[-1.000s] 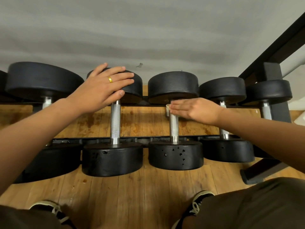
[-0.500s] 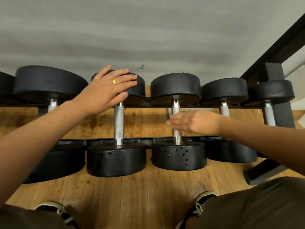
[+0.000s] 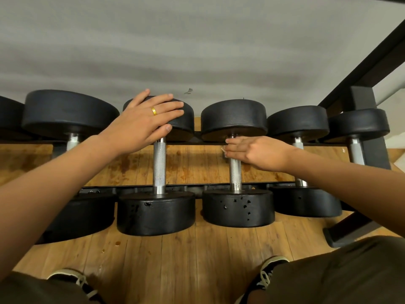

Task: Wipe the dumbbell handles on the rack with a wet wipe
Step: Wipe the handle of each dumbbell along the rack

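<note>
Several black dumbbells with silver knurled handles lie side by side on a low black rack (image 3: 122, 189). My left hand (image 3: 142, 121), wearing a gold ring, rests with straight fingers on the far head (image 3: 185, 125) of the second dumbbell, above its bare handle (image 3: 159, 167). My right hand (image 3: 256, 152) wraps the far end of the third dumbbell's handle (image 3: 235, 172), just under its far head. A small white corner of the wet wipe (image 3: 223, 149) shows at my fingertips; the rest is hidden in my hand.
The rack's black upright and foot (image 3: 370, 154) stand at the right, with two more dumbbells (image 3: 302, 163) beside my right forearm. Wooden floor (image 3: 197, 260) runs beneath the rack. My knees and shoes fill the bottom. A grey wall rises behind.
My right hand slid down the third handle toward me, then back up to its far end. My left hand stayed on the second dumbbell's far head.
</note>
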`<state>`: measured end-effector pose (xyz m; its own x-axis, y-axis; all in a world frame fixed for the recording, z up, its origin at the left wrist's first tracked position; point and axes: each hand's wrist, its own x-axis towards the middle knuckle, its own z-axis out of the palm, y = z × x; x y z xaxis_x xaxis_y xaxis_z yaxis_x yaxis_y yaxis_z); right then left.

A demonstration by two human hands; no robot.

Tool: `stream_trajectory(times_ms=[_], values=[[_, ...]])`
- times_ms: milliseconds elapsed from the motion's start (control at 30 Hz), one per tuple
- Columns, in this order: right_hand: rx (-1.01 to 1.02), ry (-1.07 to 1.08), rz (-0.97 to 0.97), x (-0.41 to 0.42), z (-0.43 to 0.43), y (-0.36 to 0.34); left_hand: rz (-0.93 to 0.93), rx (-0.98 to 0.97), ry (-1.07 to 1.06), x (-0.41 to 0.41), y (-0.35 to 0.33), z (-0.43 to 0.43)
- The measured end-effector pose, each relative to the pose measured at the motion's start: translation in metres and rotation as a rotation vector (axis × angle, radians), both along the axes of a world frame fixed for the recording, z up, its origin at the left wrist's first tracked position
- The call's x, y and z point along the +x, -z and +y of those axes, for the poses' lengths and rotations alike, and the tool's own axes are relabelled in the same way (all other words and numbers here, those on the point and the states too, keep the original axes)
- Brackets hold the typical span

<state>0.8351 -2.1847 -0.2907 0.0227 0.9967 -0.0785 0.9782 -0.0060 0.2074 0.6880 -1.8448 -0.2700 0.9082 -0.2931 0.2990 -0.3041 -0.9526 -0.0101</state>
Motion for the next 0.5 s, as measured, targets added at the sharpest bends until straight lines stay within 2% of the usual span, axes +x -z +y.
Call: stream_trajectory(times_ms=[233,433,500], values=[[-0.057,-0.064,-0.031,0.006,0.007,-0.008,-0.023,0.070,0.015,0.001,0.001,0.003],[-0.059,0.003,0.023,-0.003,0.005,-0.004,-0.016,0.040,0.021,0.001,0.000,0.003],[-0.122,-0.075,0.023,-0.019,-0.006,0.004,-0.011,0.036,0.018,0.000,0.001,0.002]])
